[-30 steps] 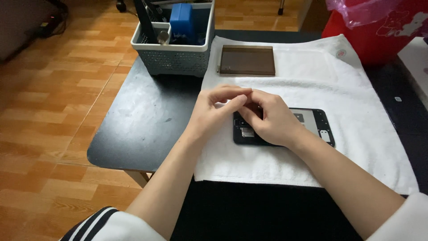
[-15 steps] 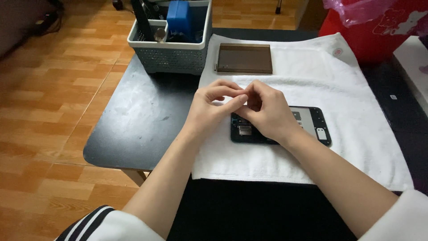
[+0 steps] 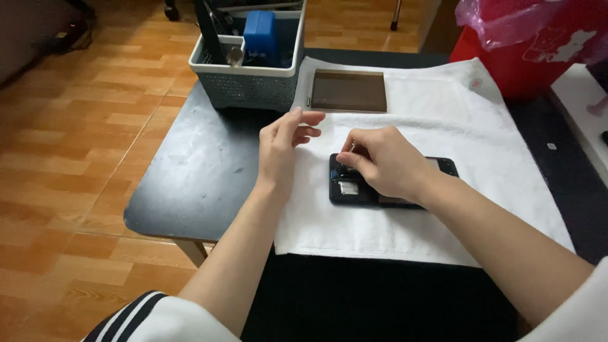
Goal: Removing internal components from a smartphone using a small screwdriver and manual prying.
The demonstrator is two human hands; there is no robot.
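Apparently right hand (image 3: pixel 386 166) pinches something tiny over opened phone (image 3: pixel 354 189).

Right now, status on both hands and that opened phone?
Left hand open, raised over the towel. Right hand pinching at opened phone. Nothing in the way.

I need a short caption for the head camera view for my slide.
Right hand pinches at an opened phone on a white towel; left hand hovers open.

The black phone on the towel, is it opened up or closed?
Opened up: the phone lies flat on the white towel, inner parts exposed, right hand over it.
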